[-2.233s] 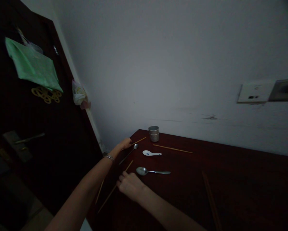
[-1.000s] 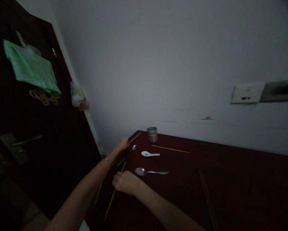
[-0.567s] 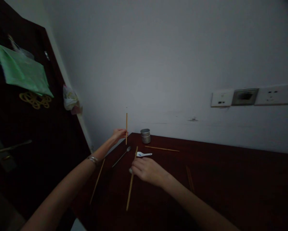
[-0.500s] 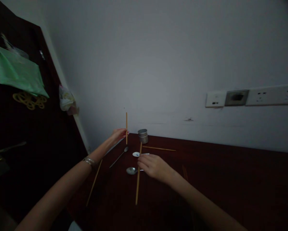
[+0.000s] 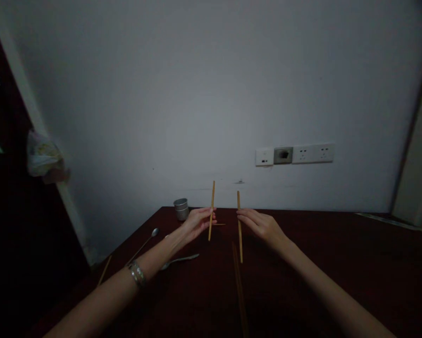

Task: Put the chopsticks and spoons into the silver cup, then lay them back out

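Observation:
My left hand [image 5: 197, 222] pinches a light wooden chopstick [image 5: 211, 206] and holds it nearly upright above the dark red table [image 5: 320, 263]. My right hand [image 5: 262, 225] grips a second chopstick [image 5: 239, 237], also close to vertical, a short way to the right of the first. The two sticks stand side by side without touching. A bracelet [image 5: 137, 273] sits on my left wrist.
A small metal cup [image 5: 181, 209] stands at the table's back left by the white wall. Two metal spoons [image 5: 145, 241] [image 5: 181, 259] lie left of my left arm. Another chopstick [image 5: 104, 271] rests near the left edge, and a dark one [image 5: 239, 286] lies in front.
Both hands lifted a chopstick off the table and brought them together upright at the centre. The camera swung right, so the door left the view.

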Available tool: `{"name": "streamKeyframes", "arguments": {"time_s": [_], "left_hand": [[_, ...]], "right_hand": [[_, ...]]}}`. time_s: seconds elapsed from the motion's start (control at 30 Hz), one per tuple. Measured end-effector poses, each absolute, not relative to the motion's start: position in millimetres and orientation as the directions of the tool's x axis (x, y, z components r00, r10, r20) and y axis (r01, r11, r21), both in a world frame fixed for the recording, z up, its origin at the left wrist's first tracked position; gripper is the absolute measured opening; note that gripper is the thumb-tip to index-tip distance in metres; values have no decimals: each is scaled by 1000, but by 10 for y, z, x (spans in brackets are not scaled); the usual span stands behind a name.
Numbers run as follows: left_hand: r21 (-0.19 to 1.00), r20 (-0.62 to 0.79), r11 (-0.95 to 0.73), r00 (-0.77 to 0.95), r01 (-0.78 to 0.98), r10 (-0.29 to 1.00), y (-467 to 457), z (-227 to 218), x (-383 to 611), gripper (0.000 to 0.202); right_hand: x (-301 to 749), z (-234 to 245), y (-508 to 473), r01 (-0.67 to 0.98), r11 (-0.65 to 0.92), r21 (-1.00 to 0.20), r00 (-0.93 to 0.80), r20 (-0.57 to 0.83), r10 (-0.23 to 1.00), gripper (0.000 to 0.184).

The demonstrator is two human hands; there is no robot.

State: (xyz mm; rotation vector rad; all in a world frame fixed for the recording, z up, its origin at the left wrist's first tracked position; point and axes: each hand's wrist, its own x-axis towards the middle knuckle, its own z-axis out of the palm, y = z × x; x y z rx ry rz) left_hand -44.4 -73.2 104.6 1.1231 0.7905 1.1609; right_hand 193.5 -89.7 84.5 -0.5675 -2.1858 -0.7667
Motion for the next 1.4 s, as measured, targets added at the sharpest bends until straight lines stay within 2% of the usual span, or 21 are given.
{"name": "streamKeyframes", "arguments": {"time_s": [0.27, 0.47, 0.7, 0.93, 1.0, 1.07, 1.13, 1.17, 1.23, 1.27, 1.33, 1.4], "left_hand": [[920, -49, 205, 418, -335, 907, -848, 803, 335, 14], [924, -31, 190, 431, -332, 902, -849, 588, 630, 15], [915, -74, 245, 465, -320, 882, -844, 541, 725, 11], [940, -58, 211, 485, -267, 872, -813, 543, 695, 16], [954, -26, 165, 478, -252, 878, -808, 542, 675, 21], [964, 8, 115, 456, -241, 890, -809, 551, 658, 25], [972, 27, 75, 425, -222, 905, -813, 565, 649, 27], [976, 30, 61, 411, -208, 911, -815, 570, 650, 28], [984, 31, 41, 390, -175, 920, -821, 573, 659, 30], [987, 31, 33, 382, -159, 924, -824, 570, 667, 31], [991, 32, 19, 375, -131, 927, -832, 559, 687, 33], [994, 33, 7, 374, -107, 927, -842, 543, 709, 35]], "right_hand": [[2256, 667, -851, 618, 674, 405, -647, 748, 143, 23], [2406, 543, -769, 631, 670, 391, -666, 715, 210, 23], [2439, 492, -754, 606, 703, 372, -679, 703, 214, 25], [2450, 443, -750, 578, 768, 276, -652, 722, 232, 28], [2454, 427, -741, 573, 801, 173, -601, 753, 267, 30], [2440, 418, -714, 578, 816, -12, -465, 816, 342, 30], [2398, 426, -669, 545, 785, -294, -223, 852, 474, 27], [2366, 437, -643, 479, 746, -462, -81, 823, 562, 23], [2294, 476, -599, 237, 608, -758, 134, 645, 752, 19], [2259, 500, -586, 93, 520, -849, 177, 528, 831, 20], [2200, 548, -581, -135, 369, -920, 163, 346, 924, 23], [2159, 590, -604, -234, 294, -927, 125, 272, 954, 26]]}}
